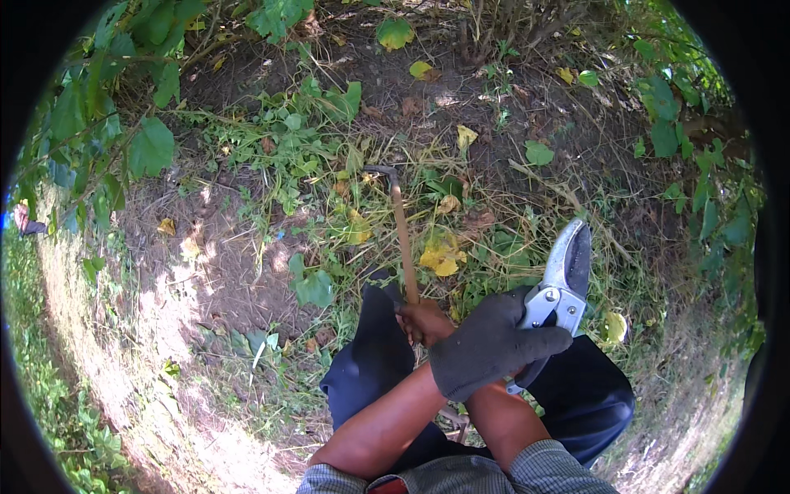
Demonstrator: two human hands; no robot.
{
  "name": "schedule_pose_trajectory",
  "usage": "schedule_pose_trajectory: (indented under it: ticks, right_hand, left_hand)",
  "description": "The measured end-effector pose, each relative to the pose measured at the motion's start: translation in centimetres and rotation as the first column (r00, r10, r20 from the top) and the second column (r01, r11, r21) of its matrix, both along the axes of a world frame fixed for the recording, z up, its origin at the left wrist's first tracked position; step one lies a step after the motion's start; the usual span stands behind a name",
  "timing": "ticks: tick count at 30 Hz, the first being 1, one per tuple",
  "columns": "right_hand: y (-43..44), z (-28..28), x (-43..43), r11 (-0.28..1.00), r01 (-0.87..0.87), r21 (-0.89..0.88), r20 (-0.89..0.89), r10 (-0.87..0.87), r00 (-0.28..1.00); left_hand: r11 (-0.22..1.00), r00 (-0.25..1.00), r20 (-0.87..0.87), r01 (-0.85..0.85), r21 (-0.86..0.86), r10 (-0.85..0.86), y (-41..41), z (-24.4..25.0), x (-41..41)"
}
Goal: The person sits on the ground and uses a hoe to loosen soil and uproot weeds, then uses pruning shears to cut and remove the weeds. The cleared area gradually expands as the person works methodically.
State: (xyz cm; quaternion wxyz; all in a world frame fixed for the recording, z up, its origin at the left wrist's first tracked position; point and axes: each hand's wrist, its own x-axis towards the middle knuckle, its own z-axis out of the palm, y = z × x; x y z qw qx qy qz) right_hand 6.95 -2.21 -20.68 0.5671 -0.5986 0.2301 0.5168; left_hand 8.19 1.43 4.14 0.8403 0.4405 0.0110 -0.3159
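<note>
My forearms cross in front of me. My left hand (494, 346), in a dark glove, grips metal pruning shears (558, 290), whose blades point up and away from me. Beyond and left of the glove, my bare right hand (427, 322) is closed around the wooden handle of a small hand tool with a bent metal head (402, 234). The head lies among cut or flattened grass and weeds and points left; its exact kind is hard to tell. Yellow leaves (443, 253) lie right of the handle. My right wrist is partly hidden beneath the glove.
My bent knees, in dark trousers (592, 395), flank my arms. Leafy branches (151, 145) hang at the upper left, and more foliage (663, 117) at the upper right. Woody stems (487, 31) stand ahead. At the far left edge a person (26, 219) is partly visible.
</note>
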Motion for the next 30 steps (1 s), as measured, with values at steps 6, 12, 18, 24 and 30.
schedule_pose_trajectory:
  ticks: [6,12,18,24,30]
  right_hand:
    - [-5.4,2.4,-4.2,0.989,0.110,-0.098,0.245,-0.083,0.966]
    - [-6.3,6.7,1.8,0.958,0.253,-0.131,0.401,-0.182,0.898]
    - [-4.0,6.4,6.8,0.839,0.507,0.199,0.467,-0.536,0.703]
    - [-0.9,1.2,6.4,0.960,0.267,-0.084,0.350,-0.222,0.910]
    - [-4.4,0.2,-2.1,0.990,-0.021,-0.136,0.181,0.046,0.982]
  left_hand:
    - [0.998,0.999,0.004,0.038,0.044,-0.038,0.0,-0.1,-0.2]
    - [0.999,0.999,0.051,-0.010,-0.035,0.012,-0.4,-0.5,-0.7]
    - [0.994,1.000,-0.016,0.010,-0.111,-0.012,0.0,-0.2,-0.6]
    - [0.994,0.999,-0.041,0.028,-0.104,-0.032,0.9,0.3,-0.2]
    - [0.993,0.996,0.031,-0.079,-0.086,0.082,0.3,0.0,-0.3]
